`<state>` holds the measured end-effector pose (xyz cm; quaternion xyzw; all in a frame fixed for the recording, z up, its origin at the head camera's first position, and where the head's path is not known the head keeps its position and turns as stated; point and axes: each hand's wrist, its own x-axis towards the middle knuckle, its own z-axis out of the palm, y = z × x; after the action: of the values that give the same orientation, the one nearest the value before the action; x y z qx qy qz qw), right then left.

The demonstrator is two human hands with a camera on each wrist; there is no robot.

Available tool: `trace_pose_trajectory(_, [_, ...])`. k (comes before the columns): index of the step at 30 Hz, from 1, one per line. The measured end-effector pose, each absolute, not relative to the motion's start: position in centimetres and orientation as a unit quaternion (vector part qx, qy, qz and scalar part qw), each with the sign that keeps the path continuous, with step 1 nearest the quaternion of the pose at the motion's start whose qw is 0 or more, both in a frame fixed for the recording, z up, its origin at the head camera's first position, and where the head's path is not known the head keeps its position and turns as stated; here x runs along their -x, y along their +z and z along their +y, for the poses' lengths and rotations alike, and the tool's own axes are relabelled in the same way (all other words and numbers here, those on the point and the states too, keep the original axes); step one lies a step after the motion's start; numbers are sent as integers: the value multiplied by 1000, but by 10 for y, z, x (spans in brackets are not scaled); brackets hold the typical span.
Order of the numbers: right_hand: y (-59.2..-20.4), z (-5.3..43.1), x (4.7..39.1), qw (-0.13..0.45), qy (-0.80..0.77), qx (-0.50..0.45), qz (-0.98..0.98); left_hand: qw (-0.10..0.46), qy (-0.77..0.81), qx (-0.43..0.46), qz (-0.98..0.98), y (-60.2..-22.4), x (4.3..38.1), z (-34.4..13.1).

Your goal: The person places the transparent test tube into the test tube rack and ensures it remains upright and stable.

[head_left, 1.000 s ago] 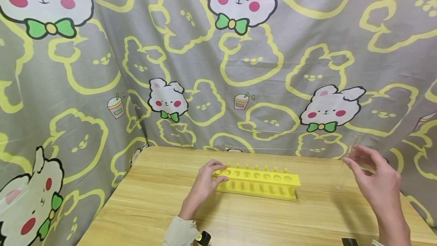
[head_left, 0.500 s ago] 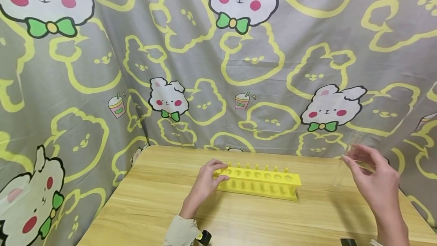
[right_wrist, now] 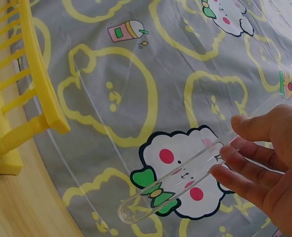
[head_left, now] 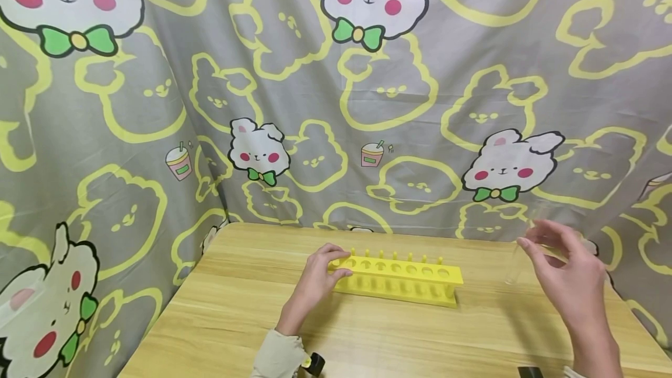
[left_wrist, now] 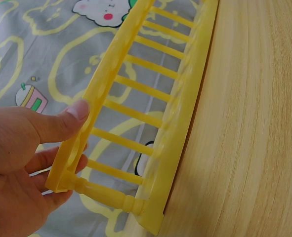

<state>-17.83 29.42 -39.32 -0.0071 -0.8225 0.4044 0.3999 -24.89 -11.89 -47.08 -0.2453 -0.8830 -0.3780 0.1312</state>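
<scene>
A yellow test tube rack [head_left: 399,276] with a row of round holes and short pegs stands on the wooden table. Its left end is gripped by my left hand [head_left: 315,276]; in the left wrist view the thumb [left_wrist: 76,113] lies on the top bar and the other fingers reach under it. To the right of the rack, my right hand [head_left: 569,273] pinches a clear glass test tube [right_wrist: 170,187] between thumb and fingers. The tube's rounded closed end points down and to the left, above the table. No tubes show in the rack's holes.
The wooden table [head_left: 236,319] ends at a grey curtain [head_left: 315,98] printed with rabbits and yellow outlines, which hangs behind and to the left. A black wrist strap piece [head_left: 315,365] shows near the left sleeve [head_left: 278,354].
My right hand has moved slightly left with the test tube, toward the rack. The left hand and the rack have stayed in place.
</scene>
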Motion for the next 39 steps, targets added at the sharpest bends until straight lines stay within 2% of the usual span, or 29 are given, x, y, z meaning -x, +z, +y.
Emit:
trace_pose_trajectory(9, [-393,285,181,425,390,-29,-816,134,-375,247,-883,-470,248,-119])
trace_pose_trajectory(39, [-395,262,186,413,398,-45,-818,129,-375,245,-885,-469,248,-120])
